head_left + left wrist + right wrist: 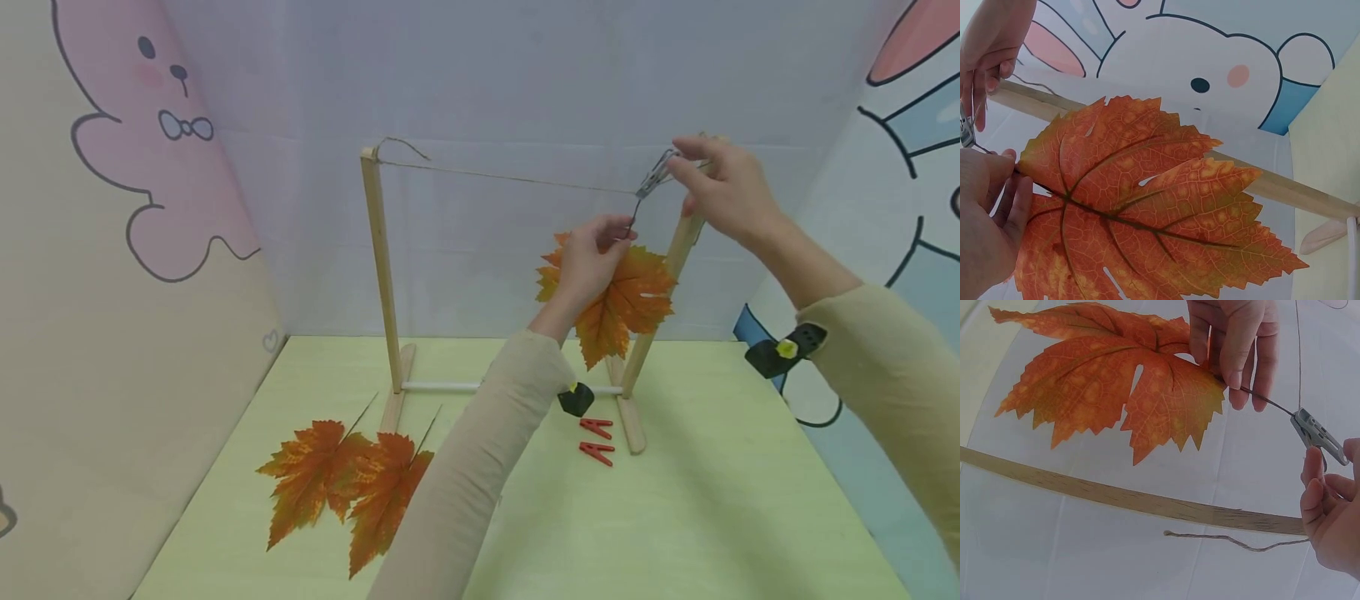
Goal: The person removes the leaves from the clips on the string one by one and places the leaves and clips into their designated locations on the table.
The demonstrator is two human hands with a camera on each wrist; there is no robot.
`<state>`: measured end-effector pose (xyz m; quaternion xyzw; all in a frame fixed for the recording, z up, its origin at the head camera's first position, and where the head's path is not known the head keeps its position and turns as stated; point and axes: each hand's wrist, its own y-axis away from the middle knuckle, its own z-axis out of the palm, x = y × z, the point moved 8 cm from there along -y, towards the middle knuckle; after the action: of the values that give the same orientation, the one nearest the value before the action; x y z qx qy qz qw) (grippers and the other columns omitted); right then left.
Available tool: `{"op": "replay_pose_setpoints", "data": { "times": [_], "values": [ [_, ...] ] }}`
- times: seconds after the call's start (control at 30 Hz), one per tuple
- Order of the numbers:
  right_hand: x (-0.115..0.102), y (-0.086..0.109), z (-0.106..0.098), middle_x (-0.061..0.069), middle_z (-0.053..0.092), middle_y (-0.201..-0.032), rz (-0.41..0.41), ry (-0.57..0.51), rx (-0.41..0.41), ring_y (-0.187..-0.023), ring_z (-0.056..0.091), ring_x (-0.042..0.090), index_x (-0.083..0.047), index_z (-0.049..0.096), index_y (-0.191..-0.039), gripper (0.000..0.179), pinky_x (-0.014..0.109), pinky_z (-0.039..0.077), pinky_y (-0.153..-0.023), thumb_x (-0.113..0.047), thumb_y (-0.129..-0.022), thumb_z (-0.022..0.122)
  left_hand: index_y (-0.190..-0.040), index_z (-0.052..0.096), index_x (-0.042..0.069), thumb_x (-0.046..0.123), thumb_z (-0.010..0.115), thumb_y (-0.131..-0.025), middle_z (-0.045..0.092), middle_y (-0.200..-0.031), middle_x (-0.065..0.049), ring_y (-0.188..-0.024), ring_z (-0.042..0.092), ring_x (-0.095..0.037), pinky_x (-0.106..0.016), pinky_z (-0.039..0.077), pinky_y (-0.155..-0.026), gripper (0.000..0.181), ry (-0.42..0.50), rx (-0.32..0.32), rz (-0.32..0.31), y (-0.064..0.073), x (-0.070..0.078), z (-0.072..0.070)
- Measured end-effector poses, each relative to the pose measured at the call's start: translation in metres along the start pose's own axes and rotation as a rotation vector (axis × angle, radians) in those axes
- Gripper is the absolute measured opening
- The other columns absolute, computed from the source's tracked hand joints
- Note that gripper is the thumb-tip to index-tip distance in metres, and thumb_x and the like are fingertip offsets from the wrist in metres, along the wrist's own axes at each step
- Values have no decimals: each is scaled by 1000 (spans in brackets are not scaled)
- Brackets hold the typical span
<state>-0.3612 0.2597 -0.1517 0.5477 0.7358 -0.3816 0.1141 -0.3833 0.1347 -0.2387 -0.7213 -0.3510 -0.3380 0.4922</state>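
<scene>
My left hand (587,262) pinches the dark stem of an orange maple leaf (630,292) between thumb and fingers. The leaf (1147,206) hangs below those fingers, broad and toothed, in front of the right post. A silver-grey clothespin (1316,434) sits on the twine (517,177), its jaws at the tip of the stem. My right hand (727,187) holds the other end of this clothespin by thumb and fingertips, beside the top of the right post. Whether the jaws have closed on the stem is too small to tell.
The wooden frame's left post (381,267) and right post (678,246) carry the twine above the pale green table (712,500). Two more maple leaves (303,475) lie at the front left. Two red clothespins (596,452) lie near the right foot. A white rod (442,387) joins the posts.
</scene>
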Motion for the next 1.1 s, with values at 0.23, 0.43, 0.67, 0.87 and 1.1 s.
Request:
{"op": "replay_pose_setpoints", "data": {
  "times": [0.23, 0.43, 0.67, 0.87, 1.1],
  "values": [
    [4, -4, 2, 5, 43, -114, 48, -104, -7, -51, 51, 4, -4, 43, -134, 45, 14, 41, -52, -28, -96, 43, -113, 60, 5, 5, 56, -89, 67, -98, -5, -89, 59, -7, -8, 43, -75, 25, 18, -2, -11, 1, 0, 0],
    [10, -6, 0, -6, 51, -93, 109, -295, -8, -52, 50, 5, -6, 53, -125, 38, 17, 42, -48, -25, -92, 52, -114, 60, 4, 4, 56, -89, 67, -98, -6, -91, 59, -8, -8, 43, -77, 25, 17, -6, -4, 1, 2, 0],
    [12, -5, -5, -7, 56, -76, 111, -390, 12, -51, 49, 8, -18, 64, -104, 17, 17, 44, -47, -18, -88, 59, -112, 61, 3, 3, 57, -88, 67, -97, -6, -90, 60, -9, -9, 43, -77, 24, 5, -4, 4, 1, 2, -1],
    [8, -5, -8, -9, 55, -84, 75, -315, 70, -54, 49, 7, -15, 65, -105, 18, 16, 40, -49, -16, -88, 58, -111, 62, 3, 3, 58, -87, 67, -97, -7, -90, 61, -9, -9, 44, -76, 24, 2, 11, 20, 3, -1, -2],
    [3, -7, -14, -11, 55, -86, 44, -344, 174, -54, 47, 7, -14, 66, -103, 18, 13, 43, -56, -10, -88, 57, -111, 61, 3, 2, 58, -87, 67, -97, -6, -91, 61, -9, -9, 44, -76, 24, -15, 25, 9, 6, -8, -7]
  ]
}}
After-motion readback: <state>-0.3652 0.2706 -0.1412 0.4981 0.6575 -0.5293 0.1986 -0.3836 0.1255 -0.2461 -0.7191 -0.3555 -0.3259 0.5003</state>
